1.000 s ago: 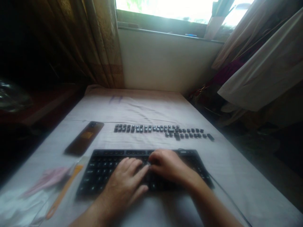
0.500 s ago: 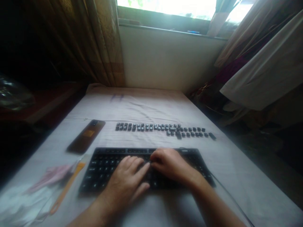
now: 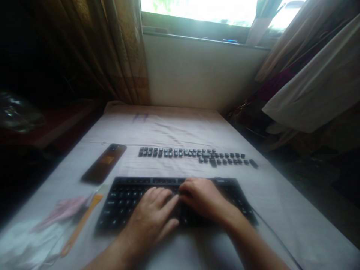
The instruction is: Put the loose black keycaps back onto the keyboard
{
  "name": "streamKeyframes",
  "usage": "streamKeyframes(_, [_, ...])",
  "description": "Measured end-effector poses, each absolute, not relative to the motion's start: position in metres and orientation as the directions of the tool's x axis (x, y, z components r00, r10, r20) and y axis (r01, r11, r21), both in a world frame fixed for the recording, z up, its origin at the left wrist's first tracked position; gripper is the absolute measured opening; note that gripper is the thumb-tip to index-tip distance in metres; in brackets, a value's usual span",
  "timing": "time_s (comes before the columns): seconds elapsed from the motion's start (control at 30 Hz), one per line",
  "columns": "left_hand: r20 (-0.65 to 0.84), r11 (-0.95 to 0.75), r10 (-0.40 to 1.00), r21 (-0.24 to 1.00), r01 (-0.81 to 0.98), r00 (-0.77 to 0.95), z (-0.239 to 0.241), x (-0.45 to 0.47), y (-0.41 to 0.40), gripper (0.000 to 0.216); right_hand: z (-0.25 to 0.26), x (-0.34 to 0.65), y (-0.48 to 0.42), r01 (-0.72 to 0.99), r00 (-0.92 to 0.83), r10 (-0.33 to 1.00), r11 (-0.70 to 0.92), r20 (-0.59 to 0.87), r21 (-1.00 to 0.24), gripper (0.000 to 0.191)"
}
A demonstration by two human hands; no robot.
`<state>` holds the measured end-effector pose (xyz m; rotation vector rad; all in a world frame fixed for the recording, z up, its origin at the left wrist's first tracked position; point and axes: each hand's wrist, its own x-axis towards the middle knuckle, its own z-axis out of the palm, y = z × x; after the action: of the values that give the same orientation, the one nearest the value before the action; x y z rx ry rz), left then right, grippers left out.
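A black keyboard (image 3: 119, 208) is seen beneath a spread left hand (image 3: 154, 212) and a curled right hand (image 3: 201, 197), whose grip cannot be made out. Loose keycaps (image 3: 206, 154) are lined up beyond them.

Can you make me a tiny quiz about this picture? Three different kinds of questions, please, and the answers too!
1. True or false: the phone lies left of the loose keycaps.
2. What colour is the long handle on the left? A green, B orange, C purple.
3. Fill the gap: the left hand and right hand are over the black ____.

Key: 1 true; 2 B; 3 keyboard.
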<state>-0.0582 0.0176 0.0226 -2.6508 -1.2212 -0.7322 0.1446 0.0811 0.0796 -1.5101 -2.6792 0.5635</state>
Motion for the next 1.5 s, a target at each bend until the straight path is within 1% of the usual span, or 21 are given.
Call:
streamKeyframes(0.4, [0.48, -0.665, 0.679, 0.084, 0.742, 0.555, 0.023, -0.059, 0.017, 0.039, 0.077, 0.146, 0.082, 0.803, -0.548, 0.821, 0.462, -0.16, -0.377, 0.015])
streamKeyframes(0.6, [0.493, -0.657, 0.677, 0.069, 0.75, 0.547, 0.021, -0.056, 0.017, 0.038, 0.069, 0.147, 0.083, 0.775, -0.52, 0.844, 0.402, -0.132, -0.487, 0.015])
streamKeyframes(0.67, [0.5, -0.656, 0.674, 0.067, 0.752, 0.544, 0.021, -0.056, 0.017, 0.038, 0.068, 0.149, 0.083, 0.771, -0.512, 0.848, 0.385, -0.135, -0.506, 0.017])
streamKeyframes(0.73, [0.505, -0.657, 0.67, 0.062, 0.752, 0.544, 0.022, -0.055, 0.017, 0.038, 0.069, 0.151, 0.083, 0.764, -0.518, 0.844, 0.384, -0.139, -0.518, 0.018])
streamKeyframes(0.83, [0.503, -0.66, 0.664, 0.047, 0.75, 0.553, 0.023, -0.055, 0.017, 0.037, 0.069, 0.154, 0.085, 0.724, -0.547, 0.827, 0.387, -0.134, -0.571, 0.019])
streamKeyframes(0.93, [0.503, -0.657, 0.665, 0.041, 0.753, 0.553, 0.024, -0.055, 0.017, 0.036, 0.069, 0.153, 0.087, 0.729, -0.491, 0.861, 0.321, -0.135, -0.605, 0.02])
streamKeyframes(1.03, [0.511, -0.654, 0.666, 0.048, 0.755, 0.544, 0.025, -0.054, 0.017, 0.036, 0.068, 0.15, 0.088, 0.768, -0.408, 0.899, 0.243, -0.16, -0.592, 0.016])
streamKeyframes(1.17, [0.507, -0.655, 0.67, 0.058, 0.753, 0.543, 0.025, -0.054, 0.017, 0.036, 0.069, 0.146, 0.087, 0.804, -0.363, 0.911, 0.198, -0.198, -0.561, 0.014])
streamKeyframes(1.37, [0.489, -0.653, 0.679, 0.062, 0.755, 0.547, 0.026, -0.054, 0.017, 0.036, 0.073, 0.142, 0.087, 0.825, -0.35, 0.909, 0.185, -0.226, -0.534, 0.014])
streamKeyframes(1.5, [0.485, -0.654, 0.68, 0.061, 0.754, 0.55, 0.025, -0.054, 0.017, 0.035, 0.072, 0.14, 0.086, 0.86, -0.341, 0.91, 0.201, -0.235, -0.469, 0.014])
